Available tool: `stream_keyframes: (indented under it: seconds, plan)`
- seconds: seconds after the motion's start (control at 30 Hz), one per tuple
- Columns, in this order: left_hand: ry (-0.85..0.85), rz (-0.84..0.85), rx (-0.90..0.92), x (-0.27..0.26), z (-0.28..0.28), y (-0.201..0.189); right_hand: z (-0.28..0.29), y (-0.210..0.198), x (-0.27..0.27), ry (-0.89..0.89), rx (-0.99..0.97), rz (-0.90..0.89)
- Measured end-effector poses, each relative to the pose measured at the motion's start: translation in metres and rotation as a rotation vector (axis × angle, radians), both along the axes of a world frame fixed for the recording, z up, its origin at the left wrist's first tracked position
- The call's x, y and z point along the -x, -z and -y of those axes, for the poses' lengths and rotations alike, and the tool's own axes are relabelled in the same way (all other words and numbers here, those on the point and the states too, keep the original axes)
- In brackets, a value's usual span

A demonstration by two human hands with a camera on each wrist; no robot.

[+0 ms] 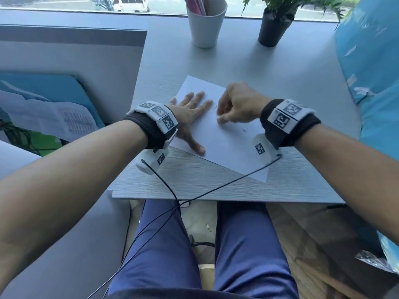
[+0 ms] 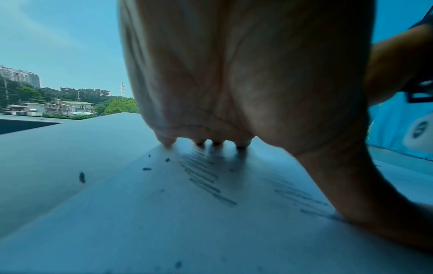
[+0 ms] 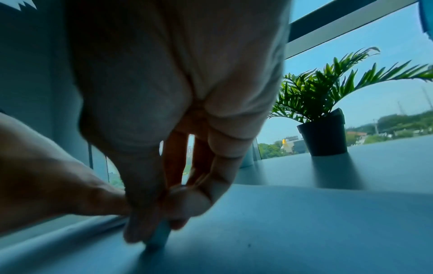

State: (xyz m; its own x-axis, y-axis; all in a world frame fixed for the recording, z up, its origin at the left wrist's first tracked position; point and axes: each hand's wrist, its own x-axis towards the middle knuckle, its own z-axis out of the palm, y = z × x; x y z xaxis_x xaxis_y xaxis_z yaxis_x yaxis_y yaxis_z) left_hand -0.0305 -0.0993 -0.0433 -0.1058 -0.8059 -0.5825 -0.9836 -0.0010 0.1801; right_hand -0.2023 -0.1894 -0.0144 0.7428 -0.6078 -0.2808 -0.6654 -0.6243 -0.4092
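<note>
Sheet of paper [image 1: 233, 145]: white, lying askew on the grey desk [image 1: 280, 67], with one corner pointing toward the near edge.

Left hand [image 1: 190, 117]: palm down on the sheet's left part. The fingers are straight and spread, the thumb is splayed toward the person, and in the left wrist view the fingertips [image 2: 167, 142] press onto the paper.

Right hand [image 1: 237, 104]: raised above the middle of the sheet with the fingers curled downward. Thumb and fingers are bunched together in a pinch.

Eraser [image 3: 159, 235]: a small bluish stub pinched between the right thumb and fingertips. Only its lower end shows below them, and that end touches the paper. It is blurred, so its shape is unclear.

Eraser relative to left hand: just beside the left index finger, on its right - close, not touching.

Pencil strokes [image 2: 203, 178]: short dark lines in rows on the sheet, under and in front of the left palm.

Crumbs [image 2: 82, 177]: dark specks scattered on paper and desk.

Farther back: a pale cup [image 1: 206, 24] holding pens, and a potted plant [image 1: 273, 29] in a dark pot - both well apart from the hands, by the window.
</note>
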Motion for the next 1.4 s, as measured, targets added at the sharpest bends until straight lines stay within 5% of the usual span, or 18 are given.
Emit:
stream_keyframes:
  seconds: [0.1, 0.33, 0.47, 0.6, 0.73, 0.8, 0.97, 1.1, 1.27, 1.33, 1.4]
  plan:
    - [-0.002, -0.009, 0.005, 0.000, -0.001, 0.001, 0.003, -0.006, 0.001, -0.054, -0.058, -0.069]
    - [0.021, 0.003, 0.009, 0.000, -0.001, 0.002, 0.009, 0.004, -0.007, 0.064, 0.070, 0.146]
    - [0.023, -0.005, 0.027, 0.000, -0.002, 0.002, -0.003, 0.001, 0.026, 0.034, -0.056, 0.048]
    - [0.047, -0.007, 0.045, -0.001, -0.004, 0.001, 0.019, 0.007, 0.058, 0.279, 0.020, 0.148]
    - [0.084, 0.112, 0.057, 0.002, -0.008, -0.008, 0.019, 0.017, 0.072, 0.335, -0.089, 0.088]
    - [0.165, 0.148, 0.143, 0.015, -0.014, -0.012, 0.018, 0.017, 0.071, 0.326, -0.093, 0.104]
    - [0.565, -0.101, 0.157, 0.075, -0.043, 0.005, 0.020, 0.014, 0.070, 0.307, -0.094, 0.115]
    - [0.398, -0.109, 0.174, 0.055, -0.022, 0.009, 0.019, 0.012, 0.071, 0.296, -0.092, 0.116]
    - [0.028, 0.133, 0.139, 0.013, 0.008, 0.000, 0.018, 0.011, 0.070, 0.307, -0.096, 0.109]
    - [0.079, 0.158, 0.182, 0.030, 0.003, -0.006, 0.018, 0.011, 0.070, 0.309, -0.098, 0.114]
    - [0.316, 0.058, 0.225, 0.062, -0.011, -0.007, 0.018, 0.011, 0.070, 0.297, -0.095, 0.115]
